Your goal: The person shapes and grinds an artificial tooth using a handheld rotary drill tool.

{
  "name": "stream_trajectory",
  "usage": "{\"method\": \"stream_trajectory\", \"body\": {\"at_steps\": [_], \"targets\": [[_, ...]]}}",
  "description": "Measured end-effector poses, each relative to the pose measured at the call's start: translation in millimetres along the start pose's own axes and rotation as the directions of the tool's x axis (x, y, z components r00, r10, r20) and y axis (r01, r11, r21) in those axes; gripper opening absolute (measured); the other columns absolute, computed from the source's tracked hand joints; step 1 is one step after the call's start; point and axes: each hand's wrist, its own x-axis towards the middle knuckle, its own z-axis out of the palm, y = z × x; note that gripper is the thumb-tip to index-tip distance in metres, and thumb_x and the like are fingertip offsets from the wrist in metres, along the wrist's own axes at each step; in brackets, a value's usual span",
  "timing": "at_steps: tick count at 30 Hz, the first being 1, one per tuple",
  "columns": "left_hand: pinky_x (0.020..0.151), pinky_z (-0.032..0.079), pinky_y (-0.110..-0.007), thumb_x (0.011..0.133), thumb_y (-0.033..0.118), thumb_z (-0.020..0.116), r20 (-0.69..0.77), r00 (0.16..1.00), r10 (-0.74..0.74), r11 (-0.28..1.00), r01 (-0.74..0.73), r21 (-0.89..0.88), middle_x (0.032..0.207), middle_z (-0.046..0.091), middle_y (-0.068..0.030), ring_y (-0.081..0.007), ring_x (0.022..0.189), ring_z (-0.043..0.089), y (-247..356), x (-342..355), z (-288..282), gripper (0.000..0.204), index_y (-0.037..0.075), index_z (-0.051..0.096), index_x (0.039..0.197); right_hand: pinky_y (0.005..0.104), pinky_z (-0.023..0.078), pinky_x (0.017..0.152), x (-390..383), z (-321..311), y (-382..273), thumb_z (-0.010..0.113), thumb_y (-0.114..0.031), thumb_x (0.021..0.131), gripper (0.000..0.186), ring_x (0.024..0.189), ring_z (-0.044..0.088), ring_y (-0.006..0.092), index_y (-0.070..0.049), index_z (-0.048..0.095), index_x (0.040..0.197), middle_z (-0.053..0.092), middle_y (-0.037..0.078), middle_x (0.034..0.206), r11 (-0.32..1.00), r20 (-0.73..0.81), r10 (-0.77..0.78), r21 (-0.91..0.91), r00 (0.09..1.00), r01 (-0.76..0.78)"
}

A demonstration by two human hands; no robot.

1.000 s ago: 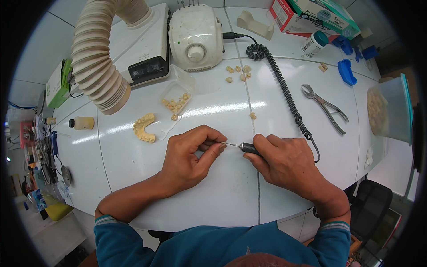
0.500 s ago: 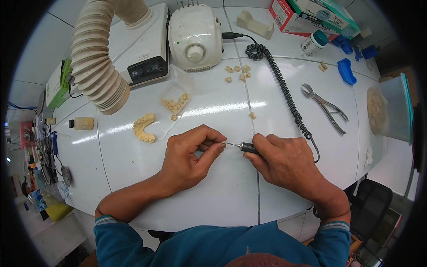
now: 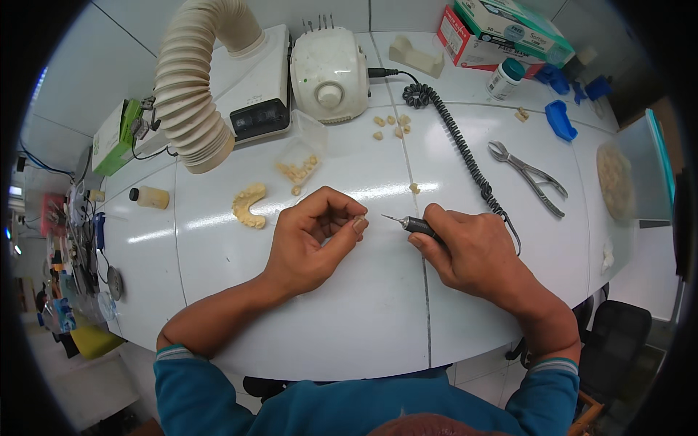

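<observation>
hands [image 3: 309, 243] [image 3: 469, 248] apart, black handpiece [image 3: 420, 227] in right, tiny piece [image 3: 360, 218] in left

Up to the left first, to the ribbed hose [image 3: 190, 94], curving down near a green box [image 3: 118, 142]! Down from there to a yellowish bottle [image 3: 150, 197], dark cap pointing left. Swinging right, to the pliers [image 3: 516, 161], flat on the surface [image 3: 327, 334], handles spread! Beyond those, a green-lidded jar [image 3: 506, 78], just in front of stacked boxes [image 3: 509, 33]. Then a blue tray [image 3: 563, 125], and lower right, a black chair [image 3: 618, 338]!
</observation>
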Motion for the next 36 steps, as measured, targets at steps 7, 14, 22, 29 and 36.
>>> {"method": "stream_trajectory", "body": {"at_steps": [7, 14, 22, 29, 36], "targets": [[0.088, 0.060, -0.027, 0.107, 0.003, 0.079, 0.007, 0.999, 0.031, 0.999, -0.031, 0.031, 0.111, 0.077, -0.0073, -0.0107, 0.098, 0.075, -5.1, 1.7, -2.4, 0.018, -0.001, 0.071, 0.122, 0.0509, 0.053, 0.056, -2.9, 0.5, -3.1, 0.069, -0.041, 0.113, 0.036, 0.059, 0.070, 0.0383, -0.006, 0.064, 0.105, 0.074, 0.013, 0.076, 0.999, -0.006, -0.022, -0.041, 1.000, 0.021], [0.087, 0.061, -0.029, 0.113, 0.007, 0.074, 0.015, 0.999, -0.033, 0.999, 0.034, -0.040, 0.118, 0.082, -0.0128, -0.0152, 0.104, 0.078, 2.8, 1.1, 3.0, 0.021, -0.004, 0.074, 0.131, 0.0527, 0.053, 0.061, 1.7, 0.0, 3.3, 0.068, -0.039, 0.113, 0.034, 0.064, 0.071, 0.0402, -0.006, 0.063, 0.105, 0.074, 0.014, 0.076, 0.997, -0.067, -0.053, -0.056, 0.996, 0.049], [0.089, 0.066, -0.028, 0.113, 0.005, 0.072, 0.043, 0.998, 0.035, 0.999, -0.035, -0.012, 0.114, 0.081, -0.0133, -0.0171, 0.105, 0.080, -3.9, 3.6, 2.4, 0.018, -0.007, 0.075, 0.127, 0.0555, 0.053, 0.065, 0.0, -2.0, -3.5, 0.065, -0.041, 0.115, 0.037, 0.067, 0.071, 0.0428, -0.006, 0.062, 0.105, 0.073, 0.016, 0.078, 0.999, -0.008, -0.029, -0.039, 1.000, 0.029], [0.089, 0.066, -0.028, 0.112, 0.004, 0.073, 0.022, 1.000, 0.022, 0.999, -0.021, -0.040, 0.110, 0.081, -0.0117, -0.0157, 0.102, 0.079, -5.1, 3.1, 5.7, 0.013, -0.007, 0.074, 0.120, 0.0545, 0.054, 0.064, -2.7, 0.1, -12.9, 0.066, -0.042, 0.115, 0.038, 0.067, 0.072, 0.0413, -0.006, 0.063, 0.105, 0.075, 0.016, 0.080, 0.997, 0.036, 0.041, -0.059, 0.998, -0.039], [0.079, 0.062, -0.027, 0.113, 0.009, 0.074, 0.030, 0.999, -0.013, 0.991, 0.009, 0.135, 0.102, 0.081, -0.0085, -0.0112, 0.092, 0.078, 1.0, 1.5, 7.3, 0.015, -0.005, 0.076, 0.116, 0.0529, 0.054, 0.061, -2.4, -1.4, -14.0, 0.066, -0.041, 0.115, 0.037, 0.065, 0.073, 0.0389, -0.006, 0.064, 0.106, 0.076, 0.014, 0.079, 0.995, 0.042, 0.042, -0.097, 0.998, -0.038]]}}
